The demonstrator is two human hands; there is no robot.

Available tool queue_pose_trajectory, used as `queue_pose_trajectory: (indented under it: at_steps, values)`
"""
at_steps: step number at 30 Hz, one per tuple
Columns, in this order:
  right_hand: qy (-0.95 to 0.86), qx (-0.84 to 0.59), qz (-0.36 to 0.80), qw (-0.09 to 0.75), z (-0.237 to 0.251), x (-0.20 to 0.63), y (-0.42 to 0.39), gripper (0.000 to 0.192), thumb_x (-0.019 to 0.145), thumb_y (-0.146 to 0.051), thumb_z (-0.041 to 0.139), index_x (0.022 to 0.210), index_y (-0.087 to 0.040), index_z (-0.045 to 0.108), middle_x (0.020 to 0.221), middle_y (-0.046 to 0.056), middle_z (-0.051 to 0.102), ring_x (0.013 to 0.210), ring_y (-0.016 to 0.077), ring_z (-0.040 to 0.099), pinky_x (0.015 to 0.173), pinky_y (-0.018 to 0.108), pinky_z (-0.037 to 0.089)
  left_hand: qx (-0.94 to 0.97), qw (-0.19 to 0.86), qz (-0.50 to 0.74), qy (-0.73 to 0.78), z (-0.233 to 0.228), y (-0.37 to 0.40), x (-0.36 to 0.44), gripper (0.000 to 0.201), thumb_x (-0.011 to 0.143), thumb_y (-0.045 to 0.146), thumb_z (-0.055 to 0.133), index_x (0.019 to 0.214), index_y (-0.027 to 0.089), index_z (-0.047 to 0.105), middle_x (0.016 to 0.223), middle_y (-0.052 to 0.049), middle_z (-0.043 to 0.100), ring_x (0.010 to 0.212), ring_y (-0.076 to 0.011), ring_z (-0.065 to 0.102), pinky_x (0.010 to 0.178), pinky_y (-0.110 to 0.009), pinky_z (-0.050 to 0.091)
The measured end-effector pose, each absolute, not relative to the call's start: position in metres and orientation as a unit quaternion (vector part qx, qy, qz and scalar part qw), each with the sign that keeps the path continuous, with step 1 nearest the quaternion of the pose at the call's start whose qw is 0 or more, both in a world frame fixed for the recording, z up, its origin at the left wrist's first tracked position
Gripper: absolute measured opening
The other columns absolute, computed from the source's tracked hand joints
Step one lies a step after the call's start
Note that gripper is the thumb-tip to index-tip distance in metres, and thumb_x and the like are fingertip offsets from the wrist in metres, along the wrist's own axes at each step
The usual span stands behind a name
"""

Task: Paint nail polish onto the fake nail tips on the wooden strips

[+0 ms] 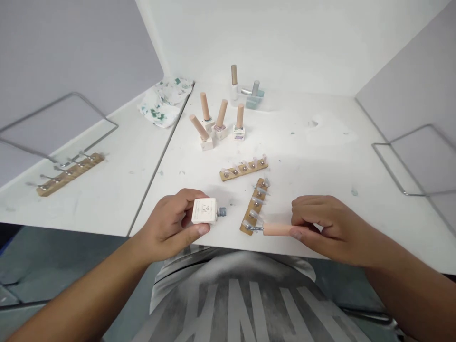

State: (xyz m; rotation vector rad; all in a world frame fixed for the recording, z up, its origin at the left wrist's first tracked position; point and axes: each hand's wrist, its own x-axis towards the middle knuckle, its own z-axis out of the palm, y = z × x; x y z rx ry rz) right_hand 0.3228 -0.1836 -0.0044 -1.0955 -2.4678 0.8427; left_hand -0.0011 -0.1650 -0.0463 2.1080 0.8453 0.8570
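My left hand grips a square white nail polish bottle, tipped on its side with its uncapped grey neck facing right. Pinched in my right hand is a nail polish brush by its peach cap handle. Its grey-coated bristles meet the false nail tip at the near end of a wooden nail stand. Several clear tips stick out from that stand. Just behind it lies a second wooden stand with several pale nail tips.
Several peach-capped polish bottles stand farther back, before a clear plastic tray holding more bottles. A stained cloth lies back left. Another wooden stand is at left, near a wire frame. A second wire frame is at right.
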Motion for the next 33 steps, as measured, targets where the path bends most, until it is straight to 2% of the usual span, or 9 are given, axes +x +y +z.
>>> queue_pose_trajectory:
  at_steps: [9, 20, 33]
  values:
    - [-0.869, -0.352, 0.29, 0.191, -0.01, 0.317, -0.179, 0.026, 0.086, -0.023, 0.055, 0.063, -0.016, 0.044, 0.052, -0.006, 0.033, 0.05, 0.006, 0.03, 0.05, 0.023, 0.023, 0.803, 0.357, 0.35, 0.323, -0.043, -0.164, 0.0, 0.028, 0.088, 0.029, 0.056, 0.112, 0.015, 0.05, 0.068, 0.0, 0.057, 0.056, -0.0125, 0.053, 0.045, -0.021, 0.04]
    - [-0.879, -0.344, 0.284, 0.169, 0.001, 0.318, -0.184, 0.028, 0.082, -0.016, 0.055, 0.062, -0.019, 0.036, 0.053, -0.005, 0.03, 0.051, 0.0085, 0.026, 0.052, 0.026, 0.023, 0.783, 0.396, 0.357, 0.32, -0.039, -0.163, 0.001, 0.032, 0.085, 0.024, 0.059, 0.114, 0.014, 0.051, 0.071, -0.001, 0.056, 0.057, -0.012, 0.051, 0.046, -0.022, 0.039]
    - [-0.881, -0.348, 0.264, 0.183, -0.001, 0.309, -0.186, 0.031, 0.08, -0.016, 0.056, 0.06, -0.017, 0.033, 0.054, -0.005, 0.028, 0.053, 0.0087, 0.023, 0.053, 0.027, 0.021, 0.782, 0.382, 0.357, 0.34, -0.04, -0.165, -0.001, 0.035, 0.084, 0.025, 0.061, 0.115, 0.014, 0.051, 0.078, -0.003, 0.061, 0.061, -0.0132, 0.055, 0.048, -0.023, 0.042]
